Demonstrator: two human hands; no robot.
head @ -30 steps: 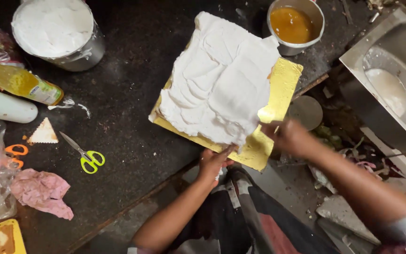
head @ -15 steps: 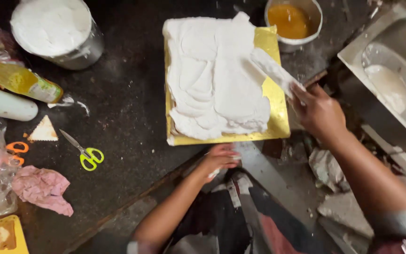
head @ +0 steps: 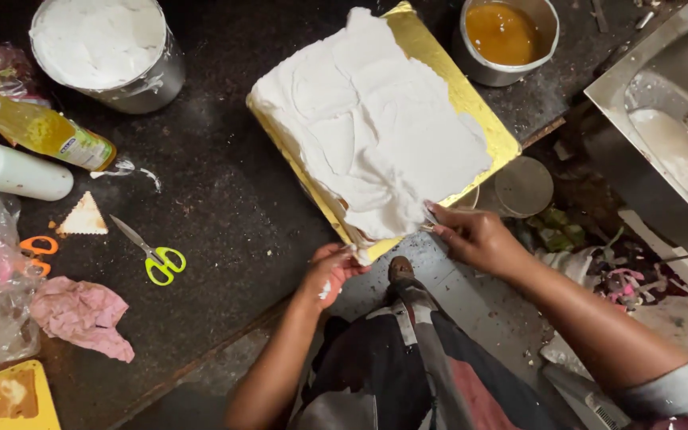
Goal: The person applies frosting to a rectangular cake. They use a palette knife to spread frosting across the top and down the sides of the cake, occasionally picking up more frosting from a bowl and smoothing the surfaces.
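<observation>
Both your hands meet the square gold board's (head: 471,95) near corner — rough white cream (head: 376,127) on top. Your left hand (head: 330,271) pinches its edge; your right hand's (head: 475,237) grip closes on a thin blade.

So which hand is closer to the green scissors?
Left. The left hand is at the near corner of the gold cake board, to the right of the green scissors. The right hand sits farther right, at the cake's edge.

head view | worn on the head | faces steeply down | close over worktop (head: 224,199)
</observation>
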